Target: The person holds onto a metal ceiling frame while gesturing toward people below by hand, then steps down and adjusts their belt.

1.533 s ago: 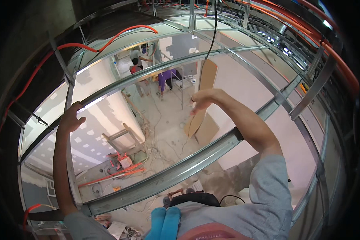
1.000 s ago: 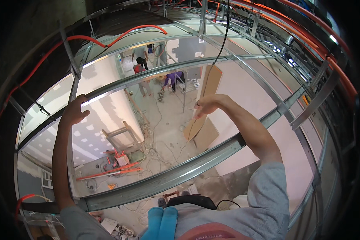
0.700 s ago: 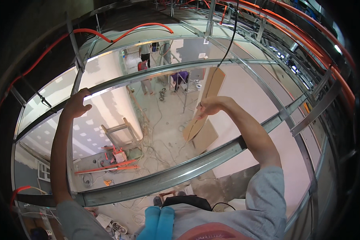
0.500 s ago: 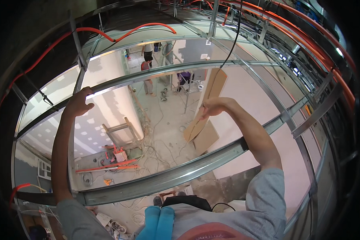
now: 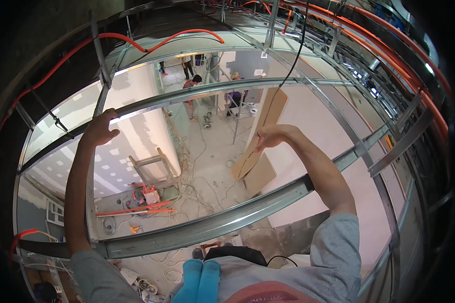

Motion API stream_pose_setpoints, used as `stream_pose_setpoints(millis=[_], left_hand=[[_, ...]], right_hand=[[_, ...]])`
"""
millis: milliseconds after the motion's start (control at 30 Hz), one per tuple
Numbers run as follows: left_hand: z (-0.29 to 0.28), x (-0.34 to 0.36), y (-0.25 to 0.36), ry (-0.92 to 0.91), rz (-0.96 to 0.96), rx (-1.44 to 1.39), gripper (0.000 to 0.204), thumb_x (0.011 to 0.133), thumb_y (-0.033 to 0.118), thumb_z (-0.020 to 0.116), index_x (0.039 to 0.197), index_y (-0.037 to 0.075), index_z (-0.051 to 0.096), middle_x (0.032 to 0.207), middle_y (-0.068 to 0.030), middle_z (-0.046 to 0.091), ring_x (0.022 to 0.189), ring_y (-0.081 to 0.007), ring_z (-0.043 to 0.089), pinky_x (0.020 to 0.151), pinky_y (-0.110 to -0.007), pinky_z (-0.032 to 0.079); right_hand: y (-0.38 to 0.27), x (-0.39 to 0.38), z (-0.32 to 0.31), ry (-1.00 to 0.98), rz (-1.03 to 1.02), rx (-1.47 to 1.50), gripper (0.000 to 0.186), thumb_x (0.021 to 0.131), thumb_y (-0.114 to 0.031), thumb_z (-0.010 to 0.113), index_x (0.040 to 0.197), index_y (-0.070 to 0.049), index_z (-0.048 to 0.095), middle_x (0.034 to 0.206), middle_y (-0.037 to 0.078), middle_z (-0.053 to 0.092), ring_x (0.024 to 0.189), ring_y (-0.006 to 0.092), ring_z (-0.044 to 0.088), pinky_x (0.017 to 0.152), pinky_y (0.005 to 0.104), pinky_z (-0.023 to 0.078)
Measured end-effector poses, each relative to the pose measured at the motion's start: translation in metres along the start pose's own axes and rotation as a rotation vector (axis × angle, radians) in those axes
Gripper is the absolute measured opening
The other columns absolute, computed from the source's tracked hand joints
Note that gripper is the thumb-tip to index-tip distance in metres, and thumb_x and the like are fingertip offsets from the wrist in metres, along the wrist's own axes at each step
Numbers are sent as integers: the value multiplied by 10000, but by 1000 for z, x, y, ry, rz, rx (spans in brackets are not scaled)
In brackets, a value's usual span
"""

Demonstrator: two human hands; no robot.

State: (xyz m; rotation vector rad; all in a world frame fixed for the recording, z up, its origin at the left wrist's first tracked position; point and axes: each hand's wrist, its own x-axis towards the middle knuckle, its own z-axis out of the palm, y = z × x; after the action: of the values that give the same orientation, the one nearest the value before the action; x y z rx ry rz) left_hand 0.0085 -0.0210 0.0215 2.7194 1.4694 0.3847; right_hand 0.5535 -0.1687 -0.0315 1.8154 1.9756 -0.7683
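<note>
Construction interior seen from up in a ceiling grid: bare concrete floor (image 5: 207, 151) far below, drywall partitions (image 5: 136, 126) with patched joints, red conduit (image 5: 151, 43) and grey steel framing overhead.

From my feed, the left hand (image 5: 100, 129) is wrapped over a galvanised ceiling channel (image 5: 197, 96), fingers curled on its top edge, thumb under. Firm hold as far as I can see.

The right hand (image 5: 270, 137) is closed around a thin black cable (image 5: 288, 70) that drops from the framing above it. Fingers pinched shut on it; I can't tell how tight.

Between my hands and below them, a second, wider steel channel (image 5: 212, 224) runs across, nearer the body; the right forearm passes over it.

Just beyond the right hand's grip, a brown board (image 5: 268, 126) leans on the pink wall. Below the left hand's grip: a wooden sawhorse (image 5: 149, 166) and orange tools on the floor. Past the gripped channel, other people (image 5: 192, 93) stand well apart.
</note>
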Motion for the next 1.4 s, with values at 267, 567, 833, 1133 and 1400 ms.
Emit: stream_pose_setpoints(millis=[267,567,833,1133,1400], left_hand=[[-1,-1,2,-1,-18,-11,515,779,183,790,1217,16,576,1229,-150,610,1164,-349,618,982,-429,493],[0,-1,-1,1,-19,8,518,777,187,789,1218,28,568,1234,-142,608,1169,-347,616,985,-427,492],[-2,-1,8,-5,-30,15,530,782,174,785,1253,28,592,1271,-128,622,1164,-340,628,998,-421,498],[-3,-3,6,20,-12,19,539,769,166,783,1249,11,594,1256,-132,615,1151,-346,628,993,-419,496],[-5,-5,12,33,-33,16,529,761,178,772,1231,2,602,1245,-127,613,1136,-349,631,986,-420,497]], right_hand=[[-6,-6,-2,3,19,1,816,852,-522,740,1430,9,520,1406,209,587,1296,347,564,1057,395,447],[-13,-10,-5,-6,47,-16,799,857,-513,739,1421,11,527,1396,212,593,1291,353,566,1050,393,451],[3,-1,6,108,-26,15,555,850,-449,758,1228,-49,690,1169,130,732,1078,298,686,894,390,540],[0,-2,5,110,2,-13,644,862,-459,746,1313,-18,621,1235,138,705,1141,304,662,936,399,535],[0,-2,4,97,-16,36,602,861,-455,754,1270,-26,647,1208,126,713,1124,295,664,935,391,528]])
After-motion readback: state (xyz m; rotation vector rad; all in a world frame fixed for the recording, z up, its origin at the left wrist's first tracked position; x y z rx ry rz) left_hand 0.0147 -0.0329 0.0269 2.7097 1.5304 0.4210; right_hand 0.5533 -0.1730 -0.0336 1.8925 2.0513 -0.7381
